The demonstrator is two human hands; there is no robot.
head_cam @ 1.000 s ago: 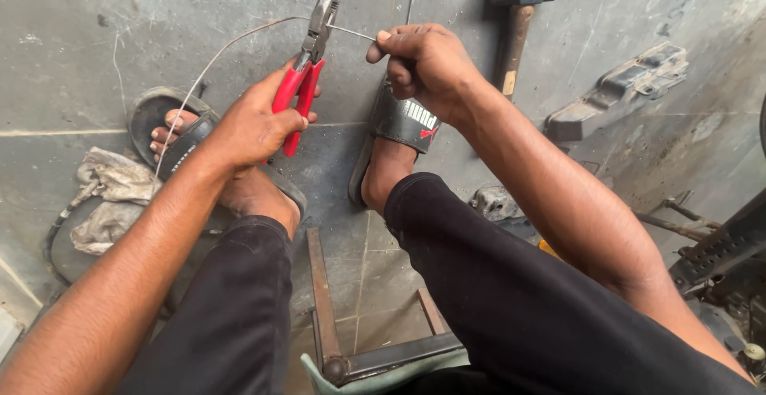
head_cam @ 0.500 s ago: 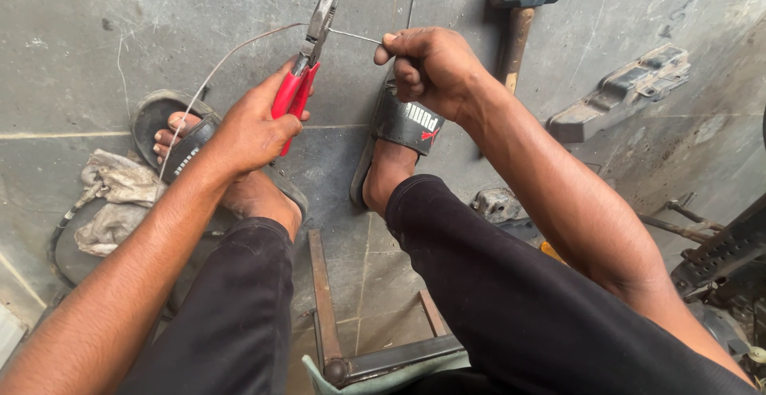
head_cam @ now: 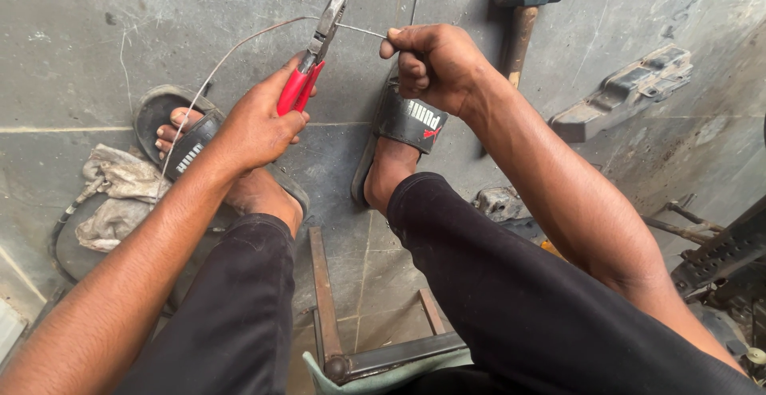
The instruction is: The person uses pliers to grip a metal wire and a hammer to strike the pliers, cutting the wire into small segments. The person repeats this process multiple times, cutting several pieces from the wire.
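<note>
Above the right sandal [head_cam: 403,120], the pliers [head_cam: 313,56] bite a thin wire [head_cam: 231,48]; the left hand [head_cam: 255,128] is wrapped tight round the red handles, squeezing them together, and the metal nose points up and away from the sandal; the right hand [head_cam: 435,64] sits just beyond the sandal's strap, fist curled, thumb and forefinger pinching the short free end of the wire where it leaves the nose; the long run of wire arcs from the nose down past the left sandal [head_cam: 171,128] toward the rag [head_cam: 116,195]. To my eye the grip is the point: the nose should hold square across the wire, near the pinching fingers, so the piece between stays short and taut; a steady squeeze beats a jerk; the fingertips are best kept clear of the cutting edges. Beyond the right sandal, a hammer [head_cam: 527,4] lies on the floor [head_cam: 72,28], well apart from both hands.
</note>
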